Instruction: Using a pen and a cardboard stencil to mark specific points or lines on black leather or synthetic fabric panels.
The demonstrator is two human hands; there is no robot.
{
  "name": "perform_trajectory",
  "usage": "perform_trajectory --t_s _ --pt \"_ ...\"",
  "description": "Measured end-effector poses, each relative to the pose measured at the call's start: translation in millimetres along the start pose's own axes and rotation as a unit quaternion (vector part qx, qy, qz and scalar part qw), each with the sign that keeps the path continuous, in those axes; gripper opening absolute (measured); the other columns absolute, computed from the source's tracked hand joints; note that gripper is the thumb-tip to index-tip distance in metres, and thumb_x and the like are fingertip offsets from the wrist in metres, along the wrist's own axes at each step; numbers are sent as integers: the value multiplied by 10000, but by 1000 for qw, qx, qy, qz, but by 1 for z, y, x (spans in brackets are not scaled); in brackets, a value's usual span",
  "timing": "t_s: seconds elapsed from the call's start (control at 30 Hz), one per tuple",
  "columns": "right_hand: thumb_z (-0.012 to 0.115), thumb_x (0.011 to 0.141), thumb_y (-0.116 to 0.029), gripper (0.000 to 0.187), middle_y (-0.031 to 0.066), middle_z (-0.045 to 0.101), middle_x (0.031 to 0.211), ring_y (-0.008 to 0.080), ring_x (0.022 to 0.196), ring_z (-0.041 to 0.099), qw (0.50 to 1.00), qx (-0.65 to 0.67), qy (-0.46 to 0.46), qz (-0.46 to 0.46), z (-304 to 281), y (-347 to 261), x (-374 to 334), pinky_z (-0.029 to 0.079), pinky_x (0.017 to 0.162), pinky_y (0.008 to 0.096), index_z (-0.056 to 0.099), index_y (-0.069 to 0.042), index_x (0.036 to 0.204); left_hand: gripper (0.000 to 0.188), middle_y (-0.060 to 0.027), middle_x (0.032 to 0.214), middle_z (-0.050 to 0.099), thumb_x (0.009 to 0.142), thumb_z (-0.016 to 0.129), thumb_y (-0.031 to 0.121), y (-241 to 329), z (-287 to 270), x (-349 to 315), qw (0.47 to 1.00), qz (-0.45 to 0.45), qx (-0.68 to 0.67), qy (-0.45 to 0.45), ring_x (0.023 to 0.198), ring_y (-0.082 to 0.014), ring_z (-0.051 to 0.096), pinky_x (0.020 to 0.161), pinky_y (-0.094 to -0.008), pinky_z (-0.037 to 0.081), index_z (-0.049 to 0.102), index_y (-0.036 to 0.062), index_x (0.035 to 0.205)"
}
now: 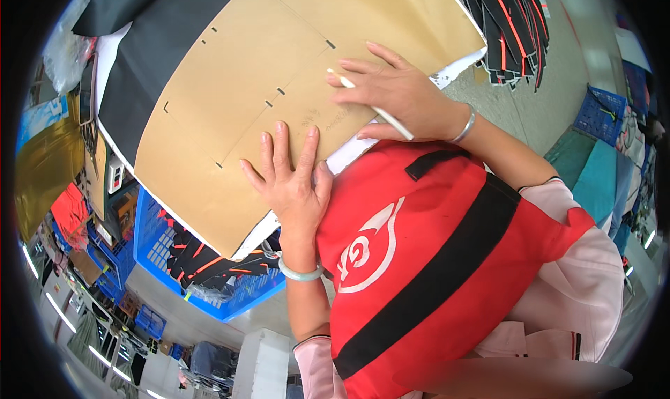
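Observation:
A large sheet of brown pattern card, with slots and thin marked lines, lies over black fabric on the table. My left hand rests on the card near its close edge, fingers spread and pressed flat, holding nothing. Farther right, my right hand leans on the same card with its fingers stretched out. A slim white marking pencil is held in that hand, passing between the fingers, its tip toward the card's middle. The pencil's middle part is partly covered by my fingers.
Black strips with orange-red lines hang at the far right table corner. A blue plastic crate with similar pieces stands below on the left. Another blue crate sits on the floor at right. My red apron touches the table edge.

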State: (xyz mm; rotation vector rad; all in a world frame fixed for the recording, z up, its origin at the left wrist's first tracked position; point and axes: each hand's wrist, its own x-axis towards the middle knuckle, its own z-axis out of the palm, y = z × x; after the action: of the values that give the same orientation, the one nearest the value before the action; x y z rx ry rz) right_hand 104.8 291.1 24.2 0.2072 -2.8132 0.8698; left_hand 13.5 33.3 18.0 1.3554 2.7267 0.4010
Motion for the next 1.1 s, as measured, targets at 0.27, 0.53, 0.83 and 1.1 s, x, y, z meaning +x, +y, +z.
perform_trajectory --t_s 0.27,0.53,0.83,1.1 --pt "542 1065 -168 337 123 699 1230 157 1123 667 909 320 211 164 -18 52 0 509 1006 292 580 -27 1367 502 -82 1587 435 862 663 248 4 -5 3 1000 -3 -15 -1 1483 -321 349 1191 -663 111 668 288 1362" --pt "488 1096 -193 310 71 728 1054 102 999 672 879 353 261 187 -27 52 14 532 924 246 640 13 1273 522 -53 1590 435 812 705 225 5 -5 1 999 -20 -40 4 1512 -276 318 1200 -674 79 685 348 1319" --pt "592 1036 -210 199 26 676 819 88 726 638 924 274 188 190 6 39 42 490 652 239 677 -31 1057 520 -43 1583 440 800 714 215 6 -3 1 999 -23 -39 10 1511 -265 320 1198 -675 100 689 356 1301" --pt "599 1015 -198 182 57 657 782 142 649 612 948 178 177 195 6 35 46 470 600 291 695 -46 984 522 -34 1570 454 797 713 224 7 -3 2 999 -26 -45 12 1503 -262 333 1202 -666 109 687 358 1300"
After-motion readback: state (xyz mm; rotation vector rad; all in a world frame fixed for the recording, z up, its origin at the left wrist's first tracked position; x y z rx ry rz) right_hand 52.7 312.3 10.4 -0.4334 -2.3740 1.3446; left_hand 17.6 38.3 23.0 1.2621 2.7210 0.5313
